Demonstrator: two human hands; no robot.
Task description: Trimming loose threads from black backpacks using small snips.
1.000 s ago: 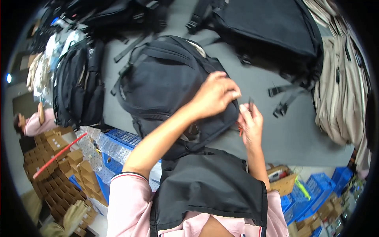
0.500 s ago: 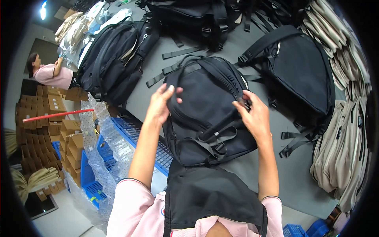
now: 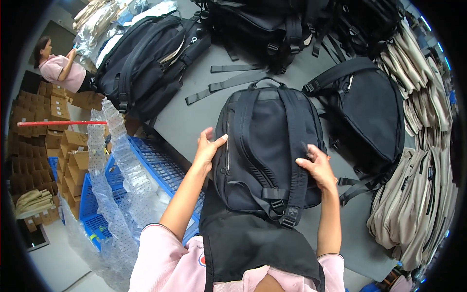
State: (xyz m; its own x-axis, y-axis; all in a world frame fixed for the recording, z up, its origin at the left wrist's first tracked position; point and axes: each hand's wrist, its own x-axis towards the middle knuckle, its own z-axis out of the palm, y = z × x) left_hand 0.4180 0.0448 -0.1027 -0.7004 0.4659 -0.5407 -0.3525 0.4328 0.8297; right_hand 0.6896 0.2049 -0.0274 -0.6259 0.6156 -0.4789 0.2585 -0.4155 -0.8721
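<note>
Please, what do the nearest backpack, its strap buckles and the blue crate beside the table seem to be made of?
Backpack: probably woven synthetic fabric, matte, judging by its dull, soft surface. Strap buckles: likely hard black plastic, from their slotted shape. Blue crate: apparently moulded plastic, with a rigid open lattice.

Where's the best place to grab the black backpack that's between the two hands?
Probably the loop handle at its far end, coming from above, over that far edge. The backpack lies with its shoulder straps facing up, and the handle arches out past the top edge. The left hand and right hand are lower down, leaving it free.
</note>
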